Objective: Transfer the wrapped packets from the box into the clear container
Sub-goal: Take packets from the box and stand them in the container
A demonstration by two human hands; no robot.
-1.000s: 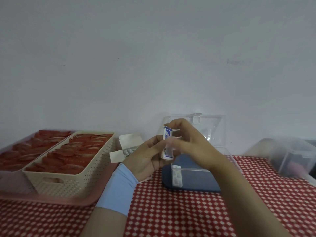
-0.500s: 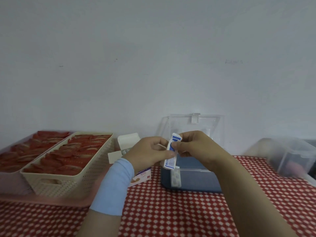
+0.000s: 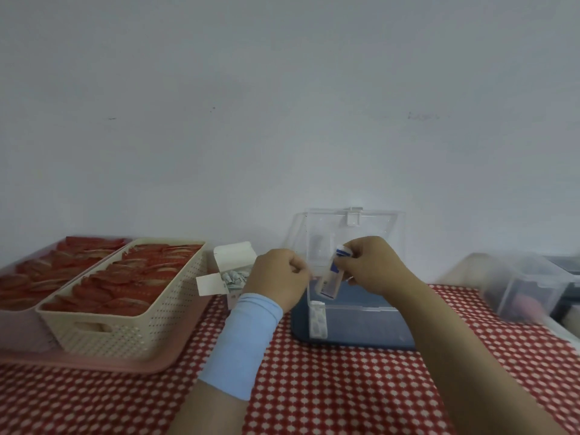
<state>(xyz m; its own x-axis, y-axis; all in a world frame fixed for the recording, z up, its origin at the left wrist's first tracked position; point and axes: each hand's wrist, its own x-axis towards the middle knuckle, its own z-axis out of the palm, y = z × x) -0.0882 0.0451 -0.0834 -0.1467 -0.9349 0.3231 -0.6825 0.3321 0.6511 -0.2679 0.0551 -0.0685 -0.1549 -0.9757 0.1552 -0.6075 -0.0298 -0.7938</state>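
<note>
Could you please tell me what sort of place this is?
Likely a home or small-shop packing table: a checked tablecloth, a cream basket of red packets and a clear container against a bare wall.

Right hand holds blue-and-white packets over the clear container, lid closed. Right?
Not quite: the lid stands open, upright behind the clear container, as the head view shows. The right hand does hold the blue-and-white packets over it.

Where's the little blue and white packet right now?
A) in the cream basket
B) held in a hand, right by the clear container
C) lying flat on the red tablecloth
B: the right hand pinches the packet in the air, close to the open clear container.
</note>
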